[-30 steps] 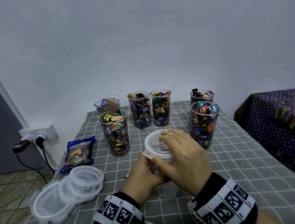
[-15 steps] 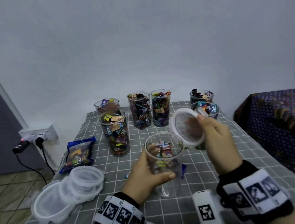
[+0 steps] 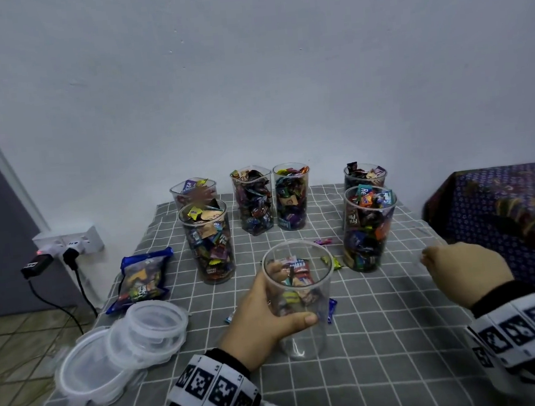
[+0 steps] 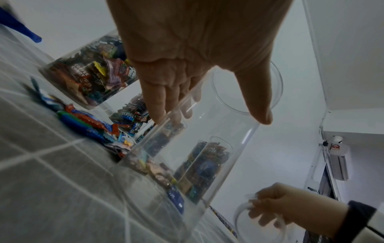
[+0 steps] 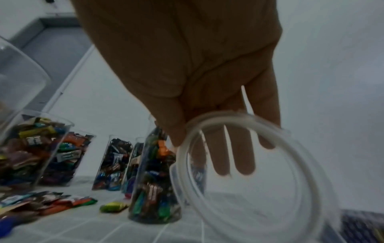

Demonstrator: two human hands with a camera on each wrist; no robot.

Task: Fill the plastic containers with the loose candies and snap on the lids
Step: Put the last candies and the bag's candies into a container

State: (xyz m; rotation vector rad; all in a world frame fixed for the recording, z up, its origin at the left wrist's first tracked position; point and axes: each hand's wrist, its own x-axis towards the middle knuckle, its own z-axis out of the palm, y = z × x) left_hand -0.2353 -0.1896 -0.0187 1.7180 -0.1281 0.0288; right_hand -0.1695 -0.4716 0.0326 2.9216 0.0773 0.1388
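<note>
Lid [image 5: 239, 164] off, container [image 3: 300, 297] uncovered

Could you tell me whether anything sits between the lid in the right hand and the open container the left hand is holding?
Nothing visible does. The lid, pinched by the right hand, is off to the right of the container, whose mouth is uncovered; only bare tablecloth lies between them.

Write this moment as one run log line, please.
left hand: holds open cup | right hand: holds lid, off to the side | cup: few candies
</note>
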